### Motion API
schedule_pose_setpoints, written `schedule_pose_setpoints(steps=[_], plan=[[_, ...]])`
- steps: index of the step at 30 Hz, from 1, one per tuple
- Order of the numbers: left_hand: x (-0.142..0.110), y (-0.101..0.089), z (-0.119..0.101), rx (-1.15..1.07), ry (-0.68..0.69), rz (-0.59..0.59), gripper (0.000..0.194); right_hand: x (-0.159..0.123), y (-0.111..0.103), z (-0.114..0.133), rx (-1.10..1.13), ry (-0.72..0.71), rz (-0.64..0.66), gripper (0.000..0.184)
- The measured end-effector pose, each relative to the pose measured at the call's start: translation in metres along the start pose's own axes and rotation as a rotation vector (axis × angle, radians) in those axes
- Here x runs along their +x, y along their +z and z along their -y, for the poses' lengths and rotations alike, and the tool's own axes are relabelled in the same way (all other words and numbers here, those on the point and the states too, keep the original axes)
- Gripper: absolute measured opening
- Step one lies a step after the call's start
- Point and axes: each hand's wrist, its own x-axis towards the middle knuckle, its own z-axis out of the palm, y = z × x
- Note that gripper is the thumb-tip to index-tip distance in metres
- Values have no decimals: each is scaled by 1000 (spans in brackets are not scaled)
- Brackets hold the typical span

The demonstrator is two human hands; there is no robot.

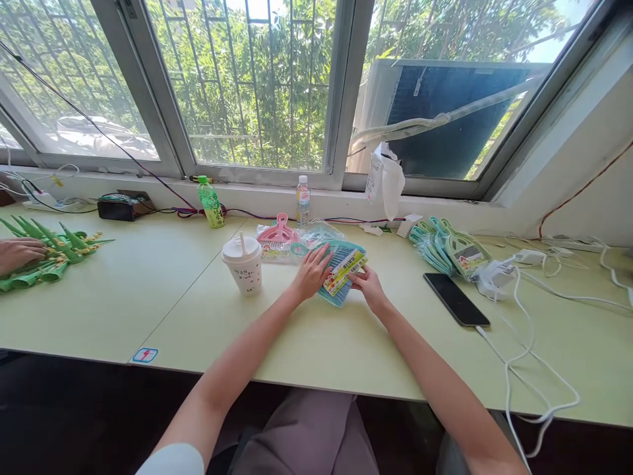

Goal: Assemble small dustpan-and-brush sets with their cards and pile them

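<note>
Nearest me, my left hand (pixel 312 272) lies over the teal brush (pixel 337 298), fingers spread across its handle end, and my right (pixel 366 285) pinches the edge beside the yellow label (pixel 345 270). The brush is above the table (pixel 291 343), just right of the cup (pixel 243 267) (straw up). Beyond sit the pink brush (pixel 279 232) and a bottle (pixel 302 201).

So there's just the one view, worn on the person's head, looking forward and down over both forearms to the hands (pixel 336 274), which sit around mid-frame. It's close enough that the lap shows below them, but wide enough to get the desk (pixel 188 290) stretching out either side and the windows (pixel 247 86) beyond. Nothing to share, no second view.
</note>
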Motion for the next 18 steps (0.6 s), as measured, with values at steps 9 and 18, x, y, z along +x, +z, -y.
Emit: schedule_pose_setpoints(steps=[9,18], plan=[[-4,-2,-11,-140,-306,-576,49,-4,12,-6,153,-81,-118,55],[9,9,2,-1445,-797,-98,62,-4,10,-4,205,-101,-142,57]])
